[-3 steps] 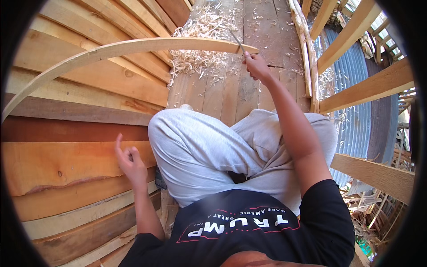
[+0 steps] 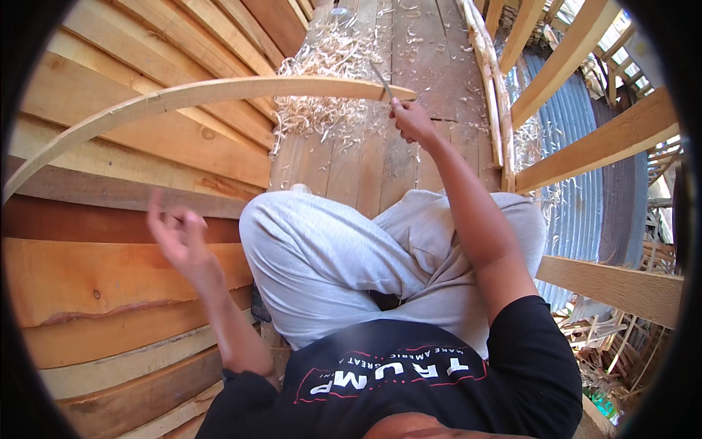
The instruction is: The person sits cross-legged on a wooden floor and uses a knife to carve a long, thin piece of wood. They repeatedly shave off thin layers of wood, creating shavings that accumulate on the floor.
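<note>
A long, narrow strip of pale wood (image 2: 219,89) runs from the left rim across to my right hand, its tapered tip just past the fingers. My right hand (image 2: 413,123) is closed round a knife (image 2: 379,79), whose handle is mostly hidden in the fist. The thin blade points up and to the left and crosses the strip near that tip. From this angle I cannot tell whether the blade touches the wood. My left hand (image 2: 179,233), slightly blurred, is raised with nothing in it, the index finger stretched out and the others loosely bent. It is apart from the strip, in front of the plank wall.
Overlapping wooden planks (image 2: 95,282) form a wall at my left. Curled wood shavings (image 2: 325,102) lie on the board floor (image 2: 373,164) ahead. At the right stand a rough pole (image 2: 486,80) and railing slats (image 2: 596,139), with corrugated metal sheeting (image 2: 581,190) beyond.
My left hand has moved outward to the left and a little forward. The whole view has shifted slightly. The right hand still holds the knife at the strip's tip.
</note>
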A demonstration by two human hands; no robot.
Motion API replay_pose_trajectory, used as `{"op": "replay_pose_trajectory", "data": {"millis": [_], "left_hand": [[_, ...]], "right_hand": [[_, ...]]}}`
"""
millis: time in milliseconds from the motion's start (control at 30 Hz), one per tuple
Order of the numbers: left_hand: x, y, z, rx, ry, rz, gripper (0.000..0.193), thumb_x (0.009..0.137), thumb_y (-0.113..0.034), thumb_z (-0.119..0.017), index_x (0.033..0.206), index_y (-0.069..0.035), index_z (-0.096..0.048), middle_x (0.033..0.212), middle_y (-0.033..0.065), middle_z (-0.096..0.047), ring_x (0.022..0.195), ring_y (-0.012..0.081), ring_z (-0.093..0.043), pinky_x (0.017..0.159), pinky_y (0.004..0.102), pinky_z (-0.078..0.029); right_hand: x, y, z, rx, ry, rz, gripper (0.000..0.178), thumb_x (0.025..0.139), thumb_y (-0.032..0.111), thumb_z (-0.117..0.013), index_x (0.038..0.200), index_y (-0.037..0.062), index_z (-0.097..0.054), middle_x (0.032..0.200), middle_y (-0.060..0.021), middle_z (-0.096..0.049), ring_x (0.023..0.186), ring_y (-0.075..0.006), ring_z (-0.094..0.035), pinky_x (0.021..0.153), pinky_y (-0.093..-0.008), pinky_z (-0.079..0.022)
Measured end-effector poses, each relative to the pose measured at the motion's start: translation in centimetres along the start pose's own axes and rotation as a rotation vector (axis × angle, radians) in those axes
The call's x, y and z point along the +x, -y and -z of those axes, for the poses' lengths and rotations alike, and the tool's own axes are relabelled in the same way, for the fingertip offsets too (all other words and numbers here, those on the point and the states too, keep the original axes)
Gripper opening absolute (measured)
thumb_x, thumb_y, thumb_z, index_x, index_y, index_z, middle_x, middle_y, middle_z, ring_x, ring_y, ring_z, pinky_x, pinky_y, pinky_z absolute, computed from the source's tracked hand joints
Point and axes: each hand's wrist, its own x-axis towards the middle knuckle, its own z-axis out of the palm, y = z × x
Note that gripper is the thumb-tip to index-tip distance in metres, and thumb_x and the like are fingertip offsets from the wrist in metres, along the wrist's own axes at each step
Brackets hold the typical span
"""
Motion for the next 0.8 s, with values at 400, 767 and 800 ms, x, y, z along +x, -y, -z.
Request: {"op": "replay_pose_trajectory", "data": {"millis": [400, 767, 800], "left_hand": [[9.1, -10.4, -7.4, -0.183, -0.547, -1.1, 0.031, 0.087, -0.012, -0.044, 0.108, 0.006, -0.056, 0.12, 0.0189, -0.052, 0.119, 0.0281, -0.046, 0.104, 0.0443, -0.033], [10.8, -9.0, -8.0, -0.56, -0.253, -0.582, 0.041, 0.086, -0.007, -0.044, 0.124, 0.005, -0.048, 0.138, 0.0268, -0.043, 0.129, 0.0325, -0.041, 0.11, 0.0466, -0.029], [11.1, -8.7, -7.4, -0.524, -0.209, -0.569, 0.041, 0.086, -0.007, -0.044, 0.125, 0.005, -0.048, 0.138, 0.0274, -0.042, 0.129, 0.0328, -0.04, 0.11, 0.047, -0.029]], "right_hand": [[-0.3, 0.9, 0.5, -0.036, 0.001, -0.017, 0.044, 0.101, 0.04, -0.042, 0.093, 0.0005, -0.06, 0.058, -0.0007, -0.044, 0.045, -0.0119, -0.046, 0.04, -0.0298, -0.037], [1.7, -0.6, -0.4, -0.467, -0.464, 0.78, 0.031, 0.092, 0.029, -0.063, 0.092, -0.0013, -0.059, 0.109, -0.0137, -0.054, 0.068, -0.0193, -0.054, 0.065, -0.0328, -0.045], [0.6, 0.9, -1.3, -0.409, -0.316, 0.685, 0.029, 0.089, 0.027, -0.066, 0.091, -0.0009, -0.059, 0.122, -0.0167, -0.053, 0.078, -0.0241, -0.058, 0.072, -0.0346, -0.047]]}}
